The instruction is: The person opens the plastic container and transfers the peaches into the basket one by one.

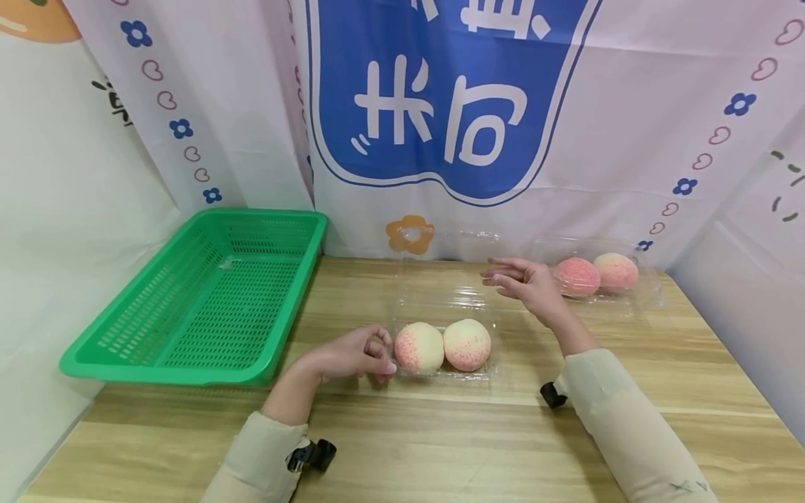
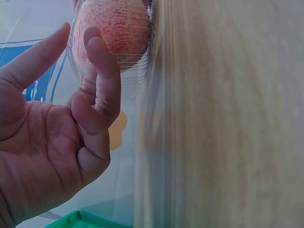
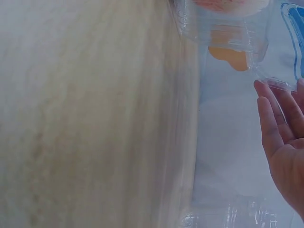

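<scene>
A clear plastic clamshell box (image 1: 449, 377) on the table holds two round, peach-like balls, a left ball (image 1: 418, 348) and a right ball (image 1: 467, 345), cream with pink speckles. Its transparent lid (image 1: 440, 279) stands raised behind them. At the box's left side is my left hand (image 1: 357, 355), thumb and index finger near its wall, the other fingers loosely bent; the left wrist view shows a gap between thumb and index finger (image 2: 105, 71). My right hand (image 1: 527, 285) is by the lid's right edge with fairly straight fingers, and the fingertips (image 3: 260, 85) seem to touch the lid.
A green perforated basket (image 1: 267, 363) stands on the left of the wooden table (image 1: 440, 447). Another clear box (image 1: 648, 290), with a pink ball (image 1: 577, 277) and a cream-pink ball (image 1: 616, 272), is at the back right. A printed curtain (image 1: 365, 216) hangs behind the table.
</scene>
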`<state>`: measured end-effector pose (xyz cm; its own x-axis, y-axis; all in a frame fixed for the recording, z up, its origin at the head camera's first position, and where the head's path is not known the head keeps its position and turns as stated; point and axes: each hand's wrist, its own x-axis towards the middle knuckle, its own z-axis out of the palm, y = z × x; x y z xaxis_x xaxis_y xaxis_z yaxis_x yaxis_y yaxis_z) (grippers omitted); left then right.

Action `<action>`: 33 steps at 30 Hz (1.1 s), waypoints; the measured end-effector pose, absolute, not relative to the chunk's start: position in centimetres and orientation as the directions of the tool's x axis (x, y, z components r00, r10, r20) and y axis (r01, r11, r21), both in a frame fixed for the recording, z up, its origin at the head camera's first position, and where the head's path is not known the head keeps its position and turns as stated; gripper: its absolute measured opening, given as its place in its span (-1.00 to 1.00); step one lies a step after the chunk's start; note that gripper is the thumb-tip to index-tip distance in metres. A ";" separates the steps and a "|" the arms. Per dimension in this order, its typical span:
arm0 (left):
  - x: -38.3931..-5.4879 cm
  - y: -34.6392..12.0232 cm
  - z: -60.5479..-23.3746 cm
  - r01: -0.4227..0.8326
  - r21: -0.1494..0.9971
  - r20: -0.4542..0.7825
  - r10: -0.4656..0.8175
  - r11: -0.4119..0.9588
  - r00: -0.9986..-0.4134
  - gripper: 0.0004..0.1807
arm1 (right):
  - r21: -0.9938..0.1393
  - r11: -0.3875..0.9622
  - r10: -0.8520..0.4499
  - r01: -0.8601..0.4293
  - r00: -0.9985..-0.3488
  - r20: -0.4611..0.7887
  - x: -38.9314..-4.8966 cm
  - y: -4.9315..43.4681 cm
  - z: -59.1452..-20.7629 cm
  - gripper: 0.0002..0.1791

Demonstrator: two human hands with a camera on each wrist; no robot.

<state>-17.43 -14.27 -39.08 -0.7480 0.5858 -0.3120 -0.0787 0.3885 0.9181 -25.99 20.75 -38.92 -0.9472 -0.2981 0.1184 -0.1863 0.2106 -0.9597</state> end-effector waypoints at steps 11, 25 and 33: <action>-17.4 -14.3 -39.0 -0.088 0.912 -0.324 0.572 0.402 -0.754 -0.68 | -0.971 0.205 -0.299 -0.120 -0.953 0.055 -26.6 20.5 -39.2 -0.47; -17.4 -14.3 -39.1 -0.077 0.917 -0.313 0.588 0.391 -0.746 -0.69 | -0.995 0.096 -0.302 -0.018 -0.953 -0.012 -27.1 20.5 -39.9 -0.42; -17.5 -14.4 -39.2 -0.074 0.922 -0.306 0.595 0.381 -0.743 -0.70 | -0.988 0.155 -0.323 -0.003 -0.945 -0.048 -27.3 20.4 -40.0 -0.42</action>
<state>-17.50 -14.39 -39.23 -0.7430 0.5953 -0.3060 -0.0742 0.3811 0.9216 -27.29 20.43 -39.97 -0.9450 -0.3235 -0.0477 -0.0033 0.1554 -0.9878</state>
